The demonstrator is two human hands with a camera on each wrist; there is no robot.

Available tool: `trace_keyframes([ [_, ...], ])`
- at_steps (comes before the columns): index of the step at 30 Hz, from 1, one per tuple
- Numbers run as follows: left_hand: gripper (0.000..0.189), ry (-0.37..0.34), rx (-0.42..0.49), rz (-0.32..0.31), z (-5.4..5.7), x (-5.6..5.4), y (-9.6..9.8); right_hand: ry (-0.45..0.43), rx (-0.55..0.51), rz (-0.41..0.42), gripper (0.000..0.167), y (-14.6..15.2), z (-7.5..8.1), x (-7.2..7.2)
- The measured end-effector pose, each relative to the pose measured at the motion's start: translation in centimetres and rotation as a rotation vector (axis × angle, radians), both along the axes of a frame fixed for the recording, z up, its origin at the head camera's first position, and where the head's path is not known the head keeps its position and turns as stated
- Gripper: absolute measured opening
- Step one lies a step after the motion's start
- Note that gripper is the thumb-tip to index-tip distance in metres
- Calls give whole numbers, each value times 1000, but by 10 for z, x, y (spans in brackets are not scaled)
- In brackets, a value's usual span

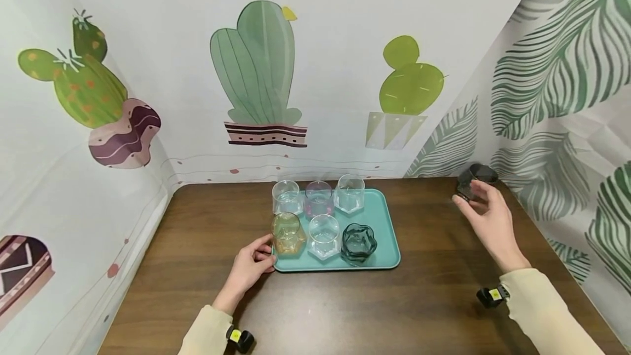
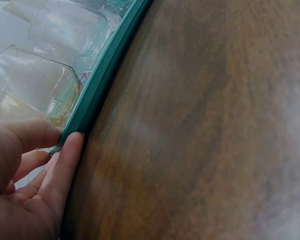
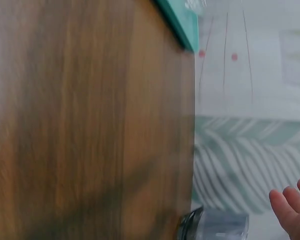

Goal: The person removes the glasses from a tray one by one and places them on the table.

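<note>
A teal tray (image 1: 386,234) lies on the wooden table with several glasses on it. At its front left corner my left hand (image 1: 252,263) pinches the rim; the left wrist view shows thumb and fingers at the tray edge (image 2: 97,82). Closest to that hand is an amber glass (image 1: 287,237). My right hand (image 1: 490,229) is at the table's back right, fingers spread and slightly bent, near a dark grey glass (image 1: 465,184). The right wrist view has the fingertips (image 3: 281,202) apart from this grey glass (image 3: 222,226).
On the tray also stand clear glasses (image 1: 324,240), a pinkish glass (image 1: 319,201) and a dark teal wavy glass (image 1: 358,244). A wall covering printed with cacti and leaves (image 1: 335,86) rises behind the table (image 1: 315,311).
</note>
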State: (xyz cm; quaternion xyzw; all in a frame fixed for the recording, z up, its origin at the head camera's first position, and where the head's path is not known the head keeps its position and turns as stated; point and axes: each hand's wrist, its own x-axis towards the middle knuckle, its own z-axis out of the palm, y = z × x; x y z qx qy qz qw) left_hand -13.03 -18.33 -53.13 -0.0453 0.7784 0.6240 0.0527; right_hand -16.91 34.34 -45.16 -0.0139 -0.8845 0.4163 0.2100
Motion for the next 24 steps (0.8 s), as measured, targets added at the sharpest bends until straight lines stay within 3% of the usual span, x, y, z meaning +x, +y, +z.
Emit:
trace_keyframes([
  [11,56,7,15,2,1,2,1,51,43,118,61,-40,-6,17],
  [24,57,25,-7,4,1,2,0,43,77,285,62,-86,-16,31],
])
